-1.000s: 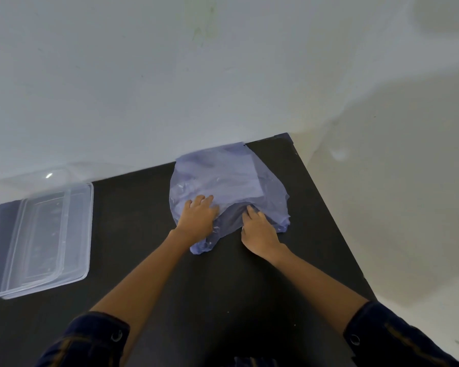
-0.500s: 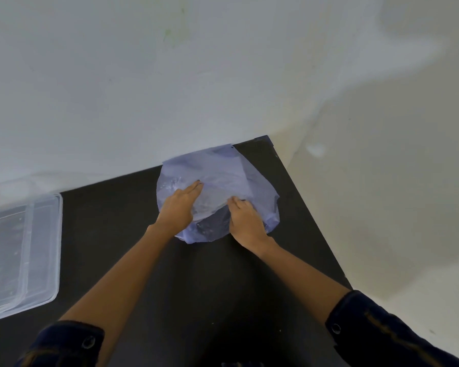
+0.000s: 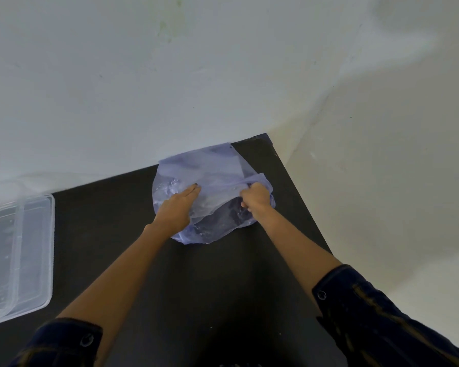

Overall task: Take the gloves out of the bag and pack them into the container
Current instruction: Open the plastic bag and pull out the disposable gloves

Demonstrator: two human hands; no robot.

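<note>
A translucent bluish plastic bag lies at the far right of the black table, against the white wall. My left hand rests flat on the bag's left part, fingers stretched out together. My right hand is closed in a fist on the bag's upper layer and lifts it, so a dark opening shows beneath. The gloves inside are not clearly visible. A clear plastic container sits at the table's left edge, partly cut off by the frame.
The table's right edge runs close to my right hand, with pale floor beyond it. The white wall stands directly behind the bag. Dark sleeves cover both my upper forearms.
My right hand went from lying flat on the bag to gripping its top layer and pulling it up and right. My left hand slid further onto the bag. The view shifted.
</note>
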